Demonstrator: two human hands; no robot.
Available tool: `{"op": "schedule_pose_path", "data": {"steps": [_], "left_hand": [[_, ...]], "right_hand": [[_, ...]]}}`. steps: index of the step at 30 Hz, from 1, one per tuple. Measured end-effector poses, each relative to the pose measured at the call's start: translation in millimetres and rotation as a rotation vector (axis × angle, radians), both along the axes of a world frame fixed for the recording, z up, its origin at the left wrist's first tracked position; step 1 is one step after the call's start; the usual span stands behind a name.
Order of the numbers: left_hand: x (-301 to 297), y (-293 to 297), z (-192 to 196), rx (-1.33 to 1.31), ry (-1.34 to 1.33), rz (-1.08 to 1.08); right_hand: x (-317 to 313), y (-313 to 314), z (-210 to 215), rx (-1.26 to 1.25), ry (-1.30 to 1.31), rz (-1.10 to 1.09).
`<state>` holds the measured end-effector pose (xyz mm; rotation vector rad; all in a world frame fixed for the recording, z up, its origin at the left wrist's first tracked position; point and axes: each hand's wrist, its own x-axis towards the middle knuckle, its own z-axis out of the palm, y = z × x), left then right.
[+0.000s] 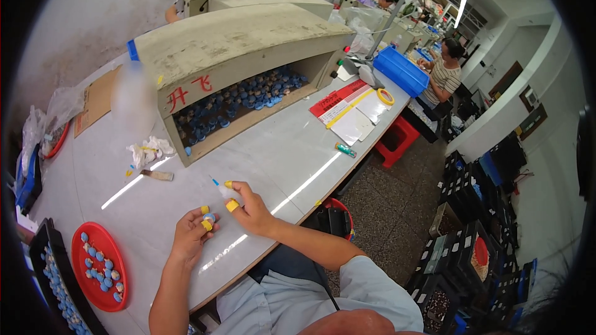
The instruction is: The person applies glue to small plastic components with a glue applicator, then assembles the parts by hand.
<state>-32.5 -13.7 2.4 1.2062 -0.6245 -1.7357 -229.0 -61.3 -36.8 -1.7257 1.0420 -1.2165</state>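
Observation:
My left hand [192, 229], yellow tape on its thumb and a fingertip, pinches a small blue-and-pale figure piece [210, 217]. Close beside it, my right hand [250, 208] is closed on a translucent squeeze bottle [228, 193] with a thin blue needle tip, which points up and to the left. Yellow tape covers that thumb and a finger too. The needle tip is apart from the piece. Similar blue pieces lie in a red round tray [79, 259] at the left and in a black tray [38, 236] beside it.
A long beige box [248, 40] holding many blue pieces stands across the table. Nearby are crumpled tissue [149, 152], a brush [157, 175], papers [354, 111], yellow tape [385, 96], a green tube [345, 149] and a blue bin [400, 69]. Co-workers sit farther back; black crates [456, 254] line the right.

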Motion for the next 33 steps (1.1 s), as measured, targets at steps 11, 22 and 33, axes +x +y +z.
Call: {"op": "schedule_pose_path", "data": {"steps": [11,22,33], "left_hand": [[-3,-15,-11,-0.048,-0.022,-0.150],[3,-8,-17,-0.117,-0.030,-0.253],[1,-9,-13,-0.109,-0.068,-0.267]], "right_hand": [[-20,20,24,-0.024,-0.193,0.057],[-23,25,8,-0.500,0.092,0.045],[-15,22,13,-0.440,0.066,0.034]]}}
